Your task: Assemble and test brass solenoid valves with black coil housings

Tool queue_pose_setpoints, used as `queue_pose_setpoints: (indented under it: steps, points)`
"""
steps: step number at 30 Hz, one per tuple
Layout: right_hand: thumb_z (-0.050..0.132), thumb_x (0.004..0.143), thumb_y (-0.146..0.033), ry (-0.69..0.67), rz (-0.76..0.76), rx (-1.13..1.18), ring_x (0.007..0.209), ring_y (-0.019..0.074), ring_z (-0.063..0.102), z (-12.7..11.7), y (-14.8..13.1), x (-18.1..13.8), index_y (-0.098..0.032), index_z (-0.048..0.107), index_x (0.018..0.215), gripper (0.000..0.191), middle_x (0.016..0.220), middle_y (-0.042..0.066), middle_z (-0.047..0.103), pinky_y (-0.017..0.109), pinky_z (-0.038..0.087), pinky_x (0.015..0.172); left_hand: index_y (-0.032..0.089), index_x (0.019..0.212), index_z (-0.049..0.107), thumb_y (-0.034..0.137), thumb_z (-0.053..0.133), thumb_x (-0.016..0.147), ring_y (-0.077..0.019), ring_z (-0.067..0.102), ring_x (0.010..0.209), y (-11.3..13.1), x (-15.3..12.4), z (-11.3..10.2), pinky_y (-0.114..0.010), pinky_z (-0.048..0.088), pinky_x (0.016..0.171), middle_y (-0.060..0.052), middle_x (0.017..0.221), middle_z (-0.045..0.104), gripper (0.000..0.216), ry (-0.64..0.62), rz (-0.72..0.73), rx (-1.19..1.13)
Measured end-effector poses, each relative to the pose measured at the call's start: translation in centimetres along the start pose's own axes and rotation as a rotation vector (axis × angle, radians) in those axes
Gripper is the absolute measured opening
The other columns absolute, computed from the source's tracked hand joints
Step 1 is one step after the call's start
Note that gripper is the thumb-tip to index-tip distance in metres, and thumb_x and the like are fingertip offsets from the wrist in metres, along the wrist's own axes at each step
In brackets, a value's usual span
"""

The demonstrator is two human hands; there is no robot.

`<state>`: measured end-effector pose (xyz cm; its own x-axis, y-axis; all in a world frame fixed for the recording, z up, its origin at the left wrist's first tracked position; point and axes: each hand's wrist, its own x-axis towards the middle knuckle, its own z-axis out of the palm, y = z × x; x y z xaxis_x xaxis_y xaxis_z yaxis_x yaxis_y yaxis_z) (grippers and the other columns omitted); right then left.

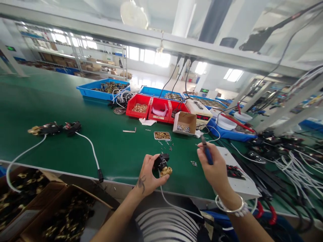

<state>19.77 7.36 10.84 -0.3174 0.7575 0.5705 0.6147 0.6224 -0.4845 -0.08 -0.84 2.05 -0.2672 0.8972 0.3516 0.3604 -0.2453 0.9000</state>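
Observation:
My left hand is closed around a valve with a black plastic body, held above the front edge of the green bench. Its brass fitting points toward my thumb, and a wire clip sits against the black part. A white cable hangs from it toward my lap. To the right, my right hand grips what look like blue-handled pliers, dark tip pointing up and away. Small metal pins lie left of that hand. Wire clips lie beyond the valve, near a small tray of brass parts.
Red bins and a cardboard box of small metal parts stand behind. Two cabled assemblies lie at left. A white fixture is beside my right forearm; cables pile farther right. Cartons of brass parts stand below the bench.

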Motion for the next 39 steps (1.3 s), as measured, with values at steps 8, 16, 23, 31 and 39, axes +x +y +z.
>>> queue_pose_setpoints:
  steps: [8,16,23,31,39]
  points:
    - [0.051,0.090,-0.028,-0.358,0.039,0.120,0.068,0.0180,0.058,0.5,0.2,-0.3,-0.021,0.058,0.096,0.011,0.078,0.002,0.060,0.030,0.049,0.065,0.022,0.125,0.056,0.026,0.070,0.069,-0.0222,0.059,0.093,-0.4,-0.2,0.4,-0.040,0.056,0.082,-0.006,0.105,0.052,0.058,0.005,0.019,0.016]
    - [0.059,0.087,-0.023,-0.534,0.122,0.400,0.088,0.0193,0.062,3.3,-2.9,-0.3,-0.019,0.062,0.100,0.013,0.094,0.003,0.066,0.034,0.051,0.083,0.021,0.127,0.055,0.028,0.072,0.070,-0.0272,0.057,0.110,-0.8,-0.4,0.6,-0.045,0.053,0.094,-0.009,0.116,0.053,0.060,-0.033,0.088,0.041]
    - [0.058,0.088,-0.015,-0.515,0.022,0.366,0.085,0.0185,0.062,4.1,-2.7,-0.5,-0.021,0.065,0.100,0.015,0.093,0.003,0.061,0.031,0.050,0.078,0.020,0.123,0.060,0.028,0.072,0.070,-0.0278,0.057,0.111,-0.3,0.0,0.4,-0.045,0.052,0.097,-0.010,0.118,0.055,0.055,-0.039,0.098,0.015]
    - [0.057,0.078,-0.001,-0.536,-0.037,0.437,0.090,0.0174,0.061,4.0,-2.6,-0.5,-0.025,0.066,0.102,0.035,0.098,0.001,0.063,0.028,0.049,0.080,0.015,0.128,0.057,0.032,0.075,0.069,-0.0274,0.057,0.107,-0.9,0.0,0.9,-0.045,0.052,0.094,-0.011,0.110,0.054,0.064,-0.011,0.136,-0.017]
    - [0.048,0.075,-0.002,-0.515,-0.151,0.363,0.085,0.0181,0.062,3.6,-1.8,-1.1,-0.022,0.066,0.098,0.036,0.094,0.004,0.062,0.030,0.050,0.076,0.022,0.130,0.057,0.025,0.081,0.059,-0.0247,0.058,0.101,-1.1,0.0,0.9,-0.043,0.054,0.091,-0.007,0.110,0.051,0.075,-0.038,0.086,-0.043]
